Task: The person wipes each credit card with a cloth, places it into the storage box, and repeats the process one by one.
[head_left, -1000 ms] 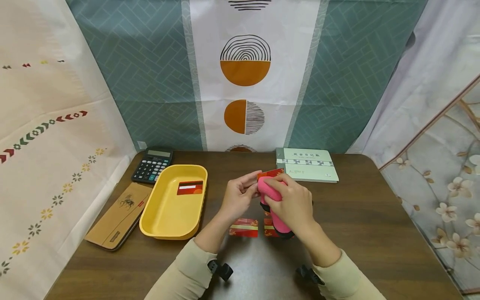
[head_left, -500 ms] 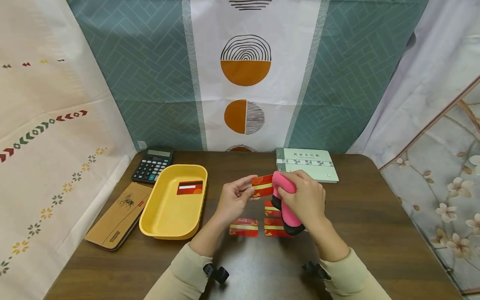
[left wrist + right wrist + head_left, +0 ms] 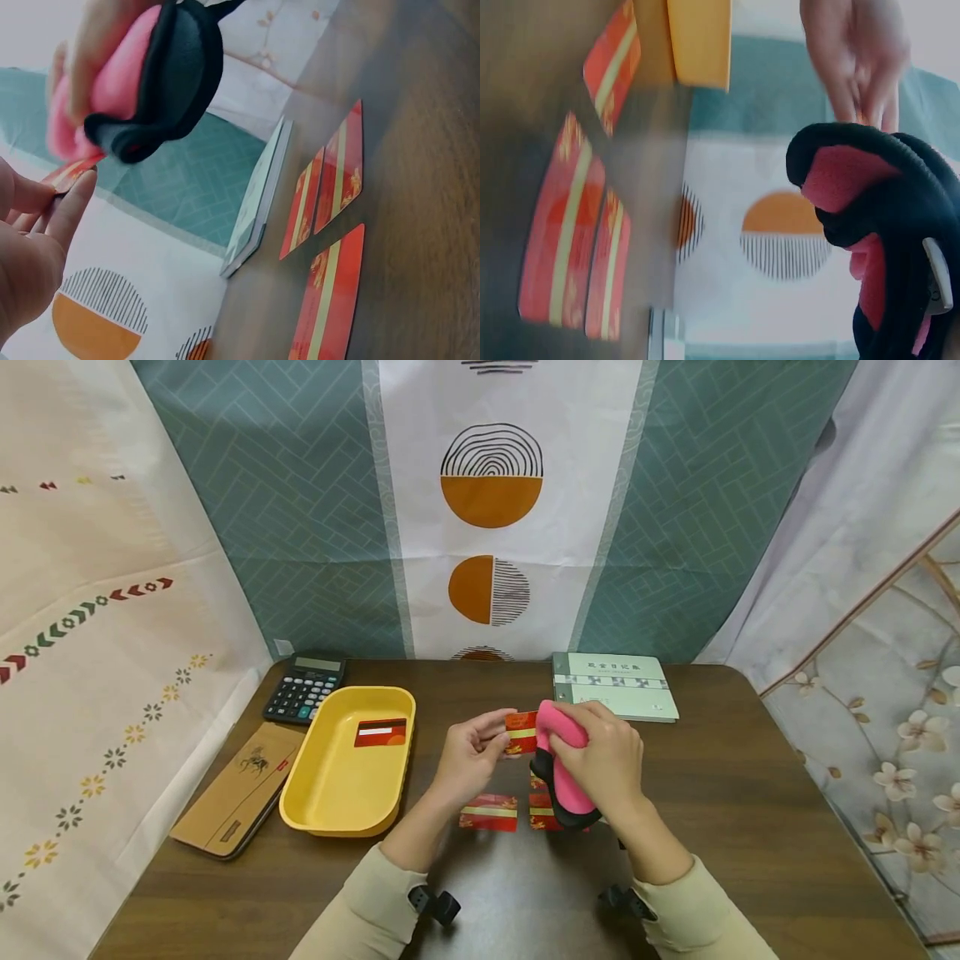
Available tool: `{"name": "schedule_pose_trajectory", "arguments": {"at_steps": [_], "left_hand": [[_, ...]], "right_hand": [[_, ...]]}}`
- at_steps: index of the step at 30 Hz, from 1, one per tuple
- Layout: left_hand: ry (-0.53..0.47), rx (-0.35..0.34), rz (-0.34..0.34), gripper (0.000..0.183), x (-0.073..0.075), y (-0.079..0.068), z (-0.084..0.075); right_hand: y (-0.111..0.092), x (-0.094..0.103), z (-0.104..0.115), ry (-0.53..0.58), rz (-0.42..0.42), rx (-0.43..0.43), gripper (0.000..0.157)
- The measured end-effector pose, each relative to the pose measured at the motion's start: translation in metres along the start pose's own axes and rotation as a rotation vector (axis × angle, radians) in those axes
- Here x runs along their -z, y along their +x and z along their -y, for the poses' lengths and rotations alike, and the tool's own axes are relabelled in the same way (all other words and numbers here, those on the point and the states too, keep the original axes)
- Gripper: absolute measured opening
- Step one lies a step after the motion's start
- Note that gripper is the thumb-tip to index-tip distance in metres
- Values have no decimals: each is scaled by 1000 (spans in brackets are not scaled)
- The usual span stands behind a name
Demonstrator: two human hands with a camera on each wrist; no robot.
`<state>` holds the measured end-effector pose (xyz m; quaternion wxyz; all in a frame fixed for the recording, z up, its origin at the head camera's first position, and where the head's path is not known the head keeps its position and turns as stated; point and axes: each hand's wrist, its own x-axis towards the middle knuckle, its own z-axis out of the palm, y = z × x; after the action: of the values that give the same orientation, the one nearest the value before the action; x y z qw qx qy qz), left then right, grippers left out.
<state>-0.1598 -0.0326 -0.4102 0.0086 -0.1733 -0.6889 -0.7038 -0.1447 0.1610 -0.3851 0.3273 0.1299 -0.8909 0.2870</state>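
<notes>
Between thumb and fingers, my left hand (image 3: 471, 753) pinches the left end of a red card (image 3: 521, 732) with a pale gold stripe, held up over the table. A pink plush cloth with black edging (image 3: 564, 758) is bunched in my right hand (image 3: 606, 752); it covers the card's right end. In the right wrist view the black-trimmed side of the cloth (image 3: 885, 187) shows, with a white label (image 3: 937, 276). Below the hands lie a red card on the left (image 3: 488, 812) and two more cards on the right, partly hidden by the cloth in the head view.
At left stands a yellow tray (image 3: 300, 793) with a red card (image 3: 380, 732) inside. Beside it are a black calculator (image 3: 303, 687) and a tan wallet (image 3: 240, 789). A pale green account book (image 3: 615, 687) lies at the back right, before a hanging patterned cloth (image 3: 322, 527).
The held card has turned from tilted to facing the head camera. My right hand slid the cloth right along the card, then slightly back left. The cards on the table stayed put.
</notes>
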Motion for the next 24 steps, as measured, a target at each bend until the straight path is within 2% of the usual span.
{"name": "schedule_pose_trajectory", "arguments": {"at_steps": [7, 12, 16, 21, 24], "left_hand": [[-1, -4, 9, 34, 6, 1, -2], [-10, -8, -58, 36, 10, 2, -1], [-27, -9, -121, 41, 14, 3, 0], [-47, 4, -119, 34, 19, 2, -3], [-3, 5, -117, 28, 21, 2, -5]], "right_hand": [[9, 10, -19, -7, 13, -85, 41], [10, 13, -27, -19, -3, -105, 39], [10, 16, -32, 13, -4, -117, 40], [8, 20, -37, 51, -10, -129, 41], [7, 21, -39, 56, -20, -127, 41]]}}
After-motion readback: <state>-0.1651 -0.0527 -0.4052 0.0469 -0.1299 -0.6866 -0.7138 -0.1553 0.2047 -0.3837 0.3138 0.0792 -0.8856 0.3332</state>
